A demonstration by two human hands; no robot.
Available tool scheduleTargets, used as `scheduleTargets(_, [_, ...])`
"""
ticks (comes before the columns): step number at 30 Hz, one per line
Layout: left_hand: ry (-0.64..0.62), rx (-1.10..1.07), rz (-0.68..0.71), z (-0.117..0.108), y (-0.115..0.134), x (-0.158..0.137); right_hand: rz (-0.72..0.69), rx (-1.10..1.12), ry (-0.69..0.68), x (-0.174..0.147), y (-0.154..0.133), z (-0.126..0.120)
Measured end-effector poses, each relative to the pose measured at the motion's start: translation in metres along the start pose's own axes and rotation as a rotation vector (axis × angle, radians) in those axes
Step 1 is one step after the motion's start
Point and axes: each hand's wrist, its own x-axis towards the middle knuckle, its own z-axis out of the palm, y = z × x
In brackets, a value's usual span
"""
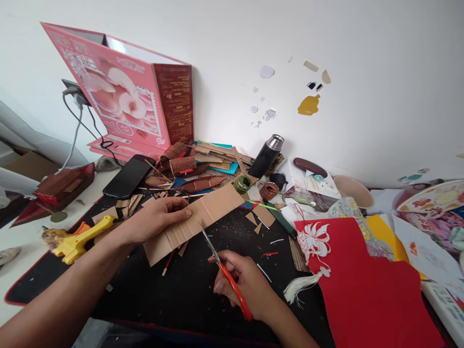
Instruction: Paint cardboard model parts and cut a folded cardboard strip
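A long strip of brown cardboard slants above the black mat, creased across in places. My left hand is closed on its near side, thumb on top and the other fingers partly hidden. In my right hand are scissors with red-orange handles. Their tips reach the strip's lower edge near its middle; whether they have cut into it I cannot tell. A green paint jar stands just beyond the strip, and a pencil lies partly under it.
A yellow hot glue gun and a phone lie at left. Behind are brown model boats, cardboard scraps and a black thermos. Red paper covers the right. A pink box stands against the wall.
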Motion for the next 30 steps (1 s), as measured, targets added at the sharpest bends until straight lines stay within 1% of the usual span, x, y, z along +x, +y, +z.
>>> scheduleTargets(6, [-0.022, 0.04, 0.054, -0.001, 0.004, 0.0, 0.04, 0.013, 0.038, 0.004, 0.001, 0.004])
scheduleTargets(11, [0.006, 0.078, 0.081, 0.0, 0.001, 0.003, 0.043, -0.077, 0.109, 0.008, 0.004, 0.007])
scheduleTargets(17, [0.029, 0.079, 0.062, -0.001, -0.003, 0.004, -0.017, -0.162, 0.161, 0.012, 0.003, 0.01])
scheduleTargets(23, [0.008, 0.039, 0.021, -0.002, 0.004, -0.001, -0.078, -0.25, 0.185, 0.013, 0.011, 0.014])
scheduleTargets(27, [-0.018, 0.015, 0.013, -0.006, 0.002, -0.006, -0.11, -0.229, 0.203, 0.011, 0.013, 0.013])
scheduleTargets(30, [-0.023, 0.028, 0.008, -0.011, -0.005, -0.01, -0.027, -0.143, 0.215, 0.01, 0.013, 0.009])
